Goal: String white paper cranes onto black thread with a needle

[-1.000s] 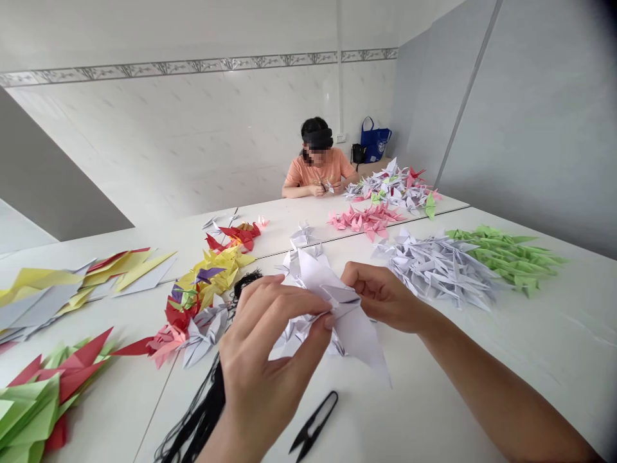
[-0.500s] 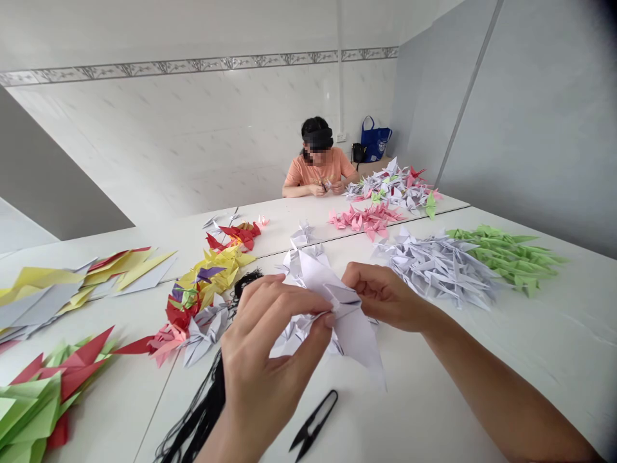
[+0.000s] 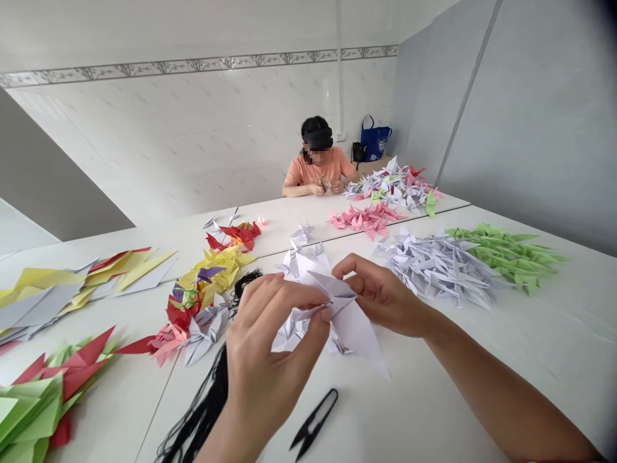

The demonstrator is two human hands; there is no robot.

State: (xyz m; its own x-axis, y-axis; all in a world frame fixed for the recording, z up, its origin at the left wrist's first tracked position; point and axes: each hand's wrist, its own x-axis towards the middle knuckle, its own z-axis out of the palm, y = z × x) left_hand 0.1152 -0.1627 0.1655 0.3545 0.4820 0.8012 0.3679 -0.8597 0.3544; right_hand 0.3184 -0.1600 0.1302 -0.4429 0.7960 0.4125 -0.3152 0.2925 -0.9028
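The left hand (image 3: 272,360) and right hand (image 3: 385,297) pinch a white paper crane (image 3: 357,328) in narrow fingers, above the desk (image 3: 530,386). The thin paper is light and soft, so hold it gently by its folds.

White bench (image 3: 434,399), two sections butted: white paper cranes (image 3: 434,273), green cranes (image 3: 506,254), pink cranes (image 3: 364,220), black cord (image 3: 207,399), thread snips (image 3: 313,424).

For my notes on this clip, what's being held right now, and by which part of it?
A white origami crane, pinched at its central folds by the left hand and the right hand.
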